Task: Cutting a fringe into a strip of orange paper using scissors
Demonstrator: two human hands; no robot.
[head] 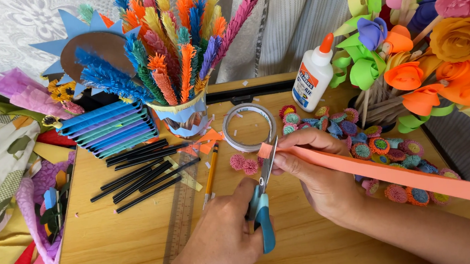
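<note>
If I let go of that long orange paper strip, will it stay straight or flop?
Likely flop: the orange paper strip looks thin, stretched between the right hand and the frame edge. Probably very light, and easily creased by the scissors in the left hand.

Bright, even light — soft shadows, sharp focus throughout.

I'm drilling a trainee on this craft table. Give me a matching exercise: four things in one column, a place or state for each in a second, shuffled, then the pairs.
Things:
1. scissors
2. orange paper strip
3. glue bottle
4. roll of tape

Places or states:
A. stands upright at the back of the table
B. lies flat, just beyond the hands
C. held in the left hand
D. pinched in the right hand, running off to the right

Pairs: 1-C, 2-D, 3-A, 4-B
</note>
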